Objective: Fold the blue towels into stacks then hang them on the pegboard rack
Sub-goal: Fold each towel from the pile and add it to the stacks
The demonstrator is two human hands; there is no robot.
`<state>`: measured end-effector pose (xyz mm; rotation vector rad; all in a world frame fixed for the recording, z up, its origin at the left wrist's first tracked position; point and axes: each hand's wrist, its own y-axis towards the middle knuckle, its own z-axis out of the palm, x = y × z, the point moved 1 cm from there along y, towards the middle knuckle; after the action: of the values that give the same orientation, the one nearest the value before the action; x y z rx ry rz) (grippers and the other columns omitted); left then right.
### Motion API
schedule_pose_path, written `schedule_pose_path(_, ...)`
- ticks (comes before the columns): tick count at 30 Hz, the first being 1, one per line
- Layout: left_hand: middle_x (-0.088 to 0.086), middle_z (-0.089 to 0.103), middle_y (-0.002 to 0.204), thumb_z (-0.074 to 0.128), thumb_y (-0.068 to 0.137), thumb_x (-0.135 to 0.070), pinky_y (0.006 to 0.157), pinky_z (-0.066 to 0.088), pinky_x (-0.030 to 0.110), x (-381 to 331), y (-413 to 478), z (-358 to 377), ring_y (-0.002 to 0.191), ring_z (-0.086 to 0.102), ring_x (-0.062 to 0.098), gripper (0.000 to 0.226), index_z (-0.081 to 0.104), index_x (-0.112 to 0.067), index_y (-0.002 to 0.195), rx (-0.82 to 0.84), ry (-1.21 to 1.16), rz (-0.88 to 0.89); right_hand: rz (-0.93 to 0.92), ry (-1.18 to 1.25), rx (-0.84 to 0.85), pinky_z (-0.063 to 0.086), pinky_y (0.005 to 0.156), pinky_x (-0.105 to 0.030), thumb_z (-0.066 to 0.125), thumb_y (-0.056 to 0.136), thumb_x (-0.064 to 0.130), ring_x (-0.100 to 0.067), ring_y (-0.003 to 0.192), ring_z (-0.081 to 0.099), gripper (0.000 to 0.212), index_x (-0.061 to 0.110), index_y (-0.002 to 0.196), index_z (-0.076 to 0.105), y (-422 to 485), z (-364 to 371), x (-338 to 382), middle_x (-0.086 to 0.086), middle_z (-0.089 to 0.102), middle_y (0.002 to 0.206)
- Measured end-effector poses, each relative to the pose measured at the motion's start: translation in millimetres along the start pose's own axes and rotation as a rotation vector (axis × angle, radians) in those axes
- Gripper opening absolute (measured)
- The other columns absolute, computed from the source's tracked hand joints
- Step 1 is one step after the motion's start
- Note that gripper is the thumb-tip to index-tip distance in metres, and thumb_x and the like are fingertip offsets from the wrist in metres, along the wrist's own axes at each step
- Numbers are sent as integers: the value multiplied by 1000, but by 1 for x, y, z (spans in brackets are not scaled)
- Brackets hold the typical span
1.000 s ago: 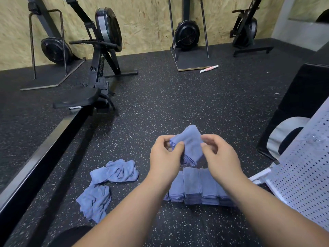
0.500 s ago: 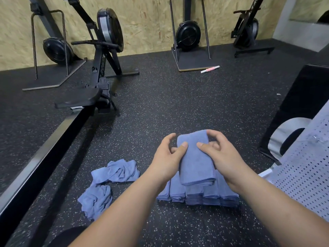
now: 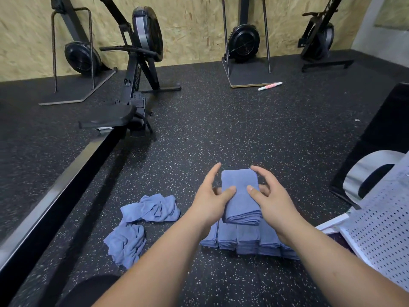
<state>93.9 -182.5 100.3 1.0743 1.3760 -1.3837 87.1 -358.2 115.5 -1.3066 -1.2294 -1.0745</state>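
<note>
Between the fingers of the left hand (image 3: 211,197) and right hand (image 3: 271,201), the folded towel (image 3: 240,196) had gone from loose bundle to flat packet, pinched under both thumbs and lowered onto the stacked towels (image 3: 245,241). Left of the fingers lay crumpled towels (image 3: 141,220), unfolded; right, the pegboard rack (image 3: 380,231), unobstructed

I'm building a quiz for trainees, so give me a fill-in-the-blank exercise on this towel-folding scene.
1. The left hand and right hand hold the folded towel over a row of towels lying on the ___.
2. The crumpled towels lie on the person's ___ side.
3. The pegboard is on the person's ___ side.
Missing words: floor; left; right.
</note>
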Motion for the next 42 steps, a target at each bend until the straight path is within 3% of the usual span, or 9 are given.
schedule_pose_path(6,3,71,112,70,101,-18,65,58,22,22,9,-24,96,71,19,50,62,-55,134,-155,143,71,102,24,219,63,91,-55,73,100,18,-19,110,75,60,58,140,52,10,17,-23,4,75,121)
schedule_pose_path(14,7,70,130,73,100,-27,78,64,44,84,24,-41,100,76,30,51,59,-56,139,7,84,-174,278,-32,260,65,81,-48,77,95,9,-26,105,77,71,52,146,52,27,24,-90,-8,69,132)
schedule_pose_path(17,12,72,116,74,99,-18,62,56,26,107,26,-48,81,72,20,49,64,-45,139,70,101,-242,334,-53,233,63,74,-38,78,95,11,-22,104,76,67,51,143,54,27,29,-121,-2,68,131)
schedule_pose_path(20,7,68,100,72,98,-7,54,47,18,134,29,-52,63,61,6,51,64,-33,141,96,161,-285,311,-235,256,60,96,-40,84,90,21,-12,117,67,60,50,137,59,27,39,-151,11,64,128)
schedule_pose_path(24,12,68,119,72,95,2,50,46,17,163,34,-56,65,60,7,57,65,-34,140,90,156,-333,300,-422,280,53,92,-24,89,81,30,3,73,60,68,50,137,57,29,50,-181,12,61,128)
schedule_pose_path(29,8,71,123,74,91,4,58,52,22,193,48,-57,86,71,13,61,67,-40,133,66,113,-342,301,-561,273,52,91,-32,85,80,39,-5,78,47,72,54,142,53,38,55,-212,5,57,105)
schedule_pose_path(33,0,61,139,76,89,-1,83,54,20,207,65,-56,104,63,-5,65,67,-46,135,5,168,-282,197,-700,258,43,101,-26,77,93,34,-9,107,54,71,46,155,43,49,61,-221,6,48,137)
schedule_pose_path(38,3,54,147,65,93,7,60,50,19,219,96,-49,74,63,4,72,61,-43,144,-11,171,-259,161,-918,200,42,116,-44,63,101,42,-24,145,37,65,47,160,35,70,66,-238,1,22,165)
schedule_pose_path(42,-1,50,150,58,93,9,62,50,17,229,119,-39,85,63,-2,75,58,-44,146,16,220,-272,126,-1067,153,38,119,-46,59,102,44,-27,148,24,63,46,160,33,87,67,-243,-2,15,169)
